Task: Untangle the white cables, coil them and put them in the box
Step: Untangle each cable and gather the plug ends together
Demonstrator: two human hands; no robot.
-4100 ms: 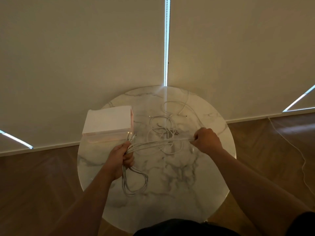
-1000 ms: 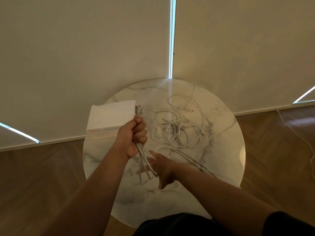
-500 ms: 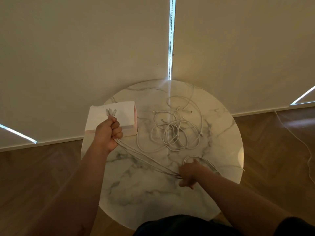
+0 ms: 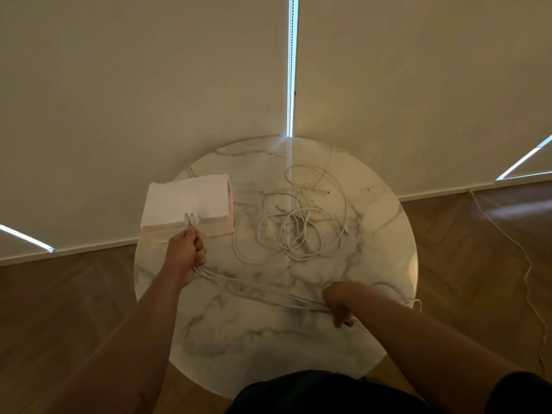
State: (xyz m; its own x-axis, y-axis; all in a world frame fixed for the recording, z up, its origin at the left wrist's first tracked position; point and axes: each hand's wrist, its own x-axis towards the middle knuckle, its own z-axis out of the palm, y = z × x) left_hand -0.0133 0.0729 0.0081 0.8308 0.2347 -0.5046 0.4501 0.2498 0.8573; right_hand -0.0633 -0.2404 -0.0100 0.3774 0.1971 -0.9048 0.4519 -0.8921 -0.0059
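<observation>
Strands of white cable (image 4: 263, 289) run taut and low across the near half of the surface (image 4: 268, 348), several of them pulled out side by side. The left hand (image 4: 186, 258) grips one end with its fingers (image 4: 199, 251) curled tight round it. The plug ends (image 4: 191, 219) stick out above the fist, in front of the near edge of the box (image 4: 185, 198). The right hand (image 4: 339, 300), at the near right, has its fingers closed round the same strands, though blur hides exactly how. Past it a loop (image 4: 394, 289) trails to the right rim. Farther back, right of the box, a tangle (image 4: 298, 225) of more cable lies loose, apart from both hands.

This looks like the straightening step: the strands are drawn out but not yet coiled. Next the right hand would likely need to carry its length round toward the left in even loops, with the plugs kept pinned.

The box sits at the far left. Its top reads as a flat white face, and I cannot tell whether it is lidded or open. No cable shows in it. A thin cord (image 4: 528, 279) lies on the wooden floor at the right.
</observation>
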